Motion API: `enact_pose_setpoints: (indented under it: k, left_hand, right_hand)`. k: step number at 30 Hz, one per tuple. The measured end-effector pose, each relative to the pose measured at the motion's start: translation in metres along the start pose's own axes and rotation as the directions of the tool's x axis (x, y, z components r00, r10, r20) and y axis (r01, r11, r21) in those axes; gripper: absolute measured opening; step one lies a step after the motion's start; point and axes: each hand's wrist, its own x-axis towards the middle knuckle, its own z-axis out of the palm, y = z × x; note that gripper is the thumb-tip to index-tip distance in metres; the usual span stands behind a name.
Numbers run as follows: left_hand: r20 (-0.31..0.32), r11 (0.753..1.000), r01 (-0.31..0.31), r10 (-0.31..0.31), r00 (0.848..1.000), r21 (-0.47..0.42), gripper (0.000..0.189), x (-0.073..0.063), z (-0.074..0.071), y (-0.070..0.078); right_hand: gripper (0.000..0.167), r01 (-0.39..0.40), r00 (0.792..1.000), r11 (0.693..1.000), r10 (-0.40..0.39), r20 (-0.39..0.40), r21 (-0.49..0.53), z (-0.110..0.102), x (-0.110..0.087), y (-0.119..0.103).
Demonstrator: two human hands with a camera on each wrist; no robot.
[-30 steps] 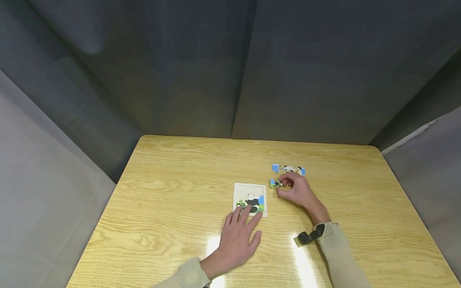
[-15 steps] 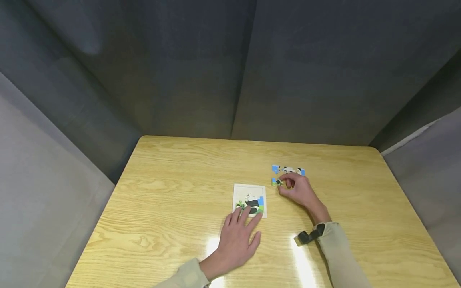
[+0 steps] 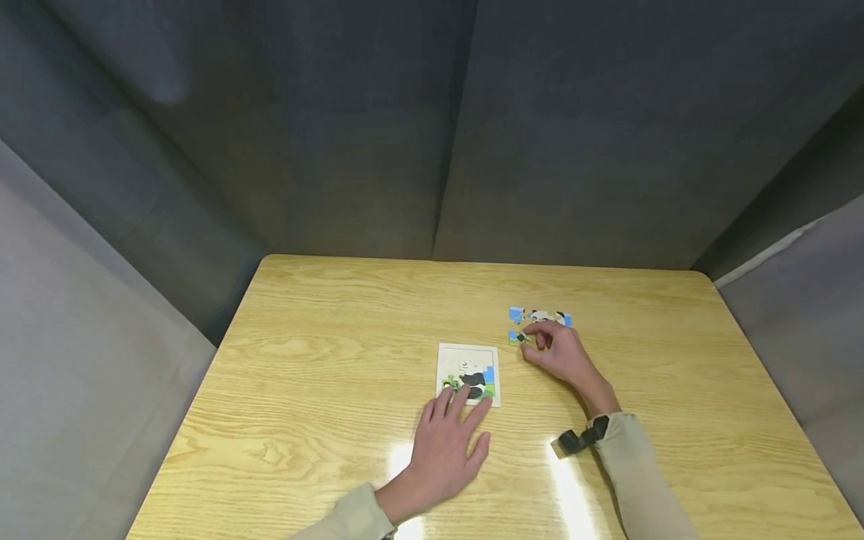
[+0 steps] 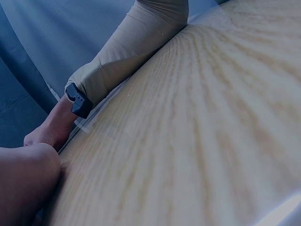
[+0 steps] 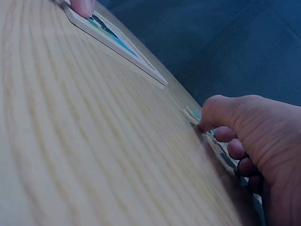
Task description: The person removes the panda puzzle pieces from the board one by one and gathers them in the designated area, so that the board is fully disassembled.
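A jigsaw piece (image 3: 514, 337) in blue, green and black is pinched between the thumb and fingers of my right hand (image 3: 556, 354). In the right wrist view the piece (image 5: 192, 113) shows close at the table surface by the thumb tip, partly covered by it. My left hand (image 3: 442, 454) lies spread, its fingertips resting on the lower edge of a white puzzle tray (image 3: 445, 356). Inside the tray is part of a panda picture (image 3: 474, 380), with bare tray above it. The left wrist view shows the right sleeve (image 4: 117, 56) but not the tray.
Just beyond my right hand lie several loose puzzle pieces: a blue one (image 3: 516, 314), a panda-face one (image 3: 540, 316) and a blue-edged one (image 3: 565, 319). Dark curtains (image 3: 337, 135) hang behind the wooden table (image 3: 324, 322). A black device (image 3: 582, 438) is strapped to the right wrist.
My right hand has shifted the pinched jigsaw piece slightly away from me and to the right, closer to the loose pieces. The left hand and the tray stay in place.
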Motion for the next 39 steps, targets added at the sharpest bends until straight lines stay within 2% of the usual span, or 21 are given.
enact_pose_setpoints:
  k: [8, 11, 15, 19, 28, 34, 39]
  left_hand:
    - [0.003, 1.0, 0.001, -0.001, 1.0, 0.0, 0.053, 0.0, 0.002, -0.001]
    - [0.004, 1.0, 0.001, -0.001, 1.0, 0.002, 0.053, 0.0, 0.003, -0.001]
    - [-0.002, 1.0, 0.002, -0.002, 1.0, 0.0, 0.053, 0.0, 0.003, -0.002]
    - [-0.009, 1.0, 0.001, -0.001, 1.0, -0.004, 0.053, 0.0, 0.003, -0.001]
    - [-0.019, 1.0, -0.009, 0.009, 1.0, -0.01, 0.052, 0.002, 0.002, 0.0]
    - [-0.019, 1.0, -0.009, 0.009, 1.0, 0.002, 0.053, 0.002, 0.002, 0.0]
    - [-0.005, 1.0, 0.002, -0.002, 1.0, -0.003, 0.053, 0.0, 0.002, -0.001]
  right_hand:
    - [0.022, -0.01, 1.0, 1.0, 0.01, -0.004, -0.007, 0.0, 0.0, 0.0]
    - [0.026, -0.001, 1.0, 1.0, 0.001, -0.004, 0.002, 0.001, -0.001, 0.001]
    - [0.03, 0.047, 0.999, 0.999, -0.047, -0.003, 0.018, 0.002, -0.001, 0.003]
    - [0.023, 0.08, 0.997, 0.997, -0.08, -0.002, 0.015, 0.002, -0.001, 0.004]
    - [0.021, 0.056, 0.998, 0.998, -0.056, -0.025, -0.004, 0.001, -0.001, 0.005]
    - [0.015, 0.083, 0.991, 0.996, -0.084, -0.1, -0.017, -0.002, -0.001, -0.002]
    - [0.016, 0.107, 0.992, 0.994, -0.107, -0.061, -0.008, -0.001, -0.001, -0.013]
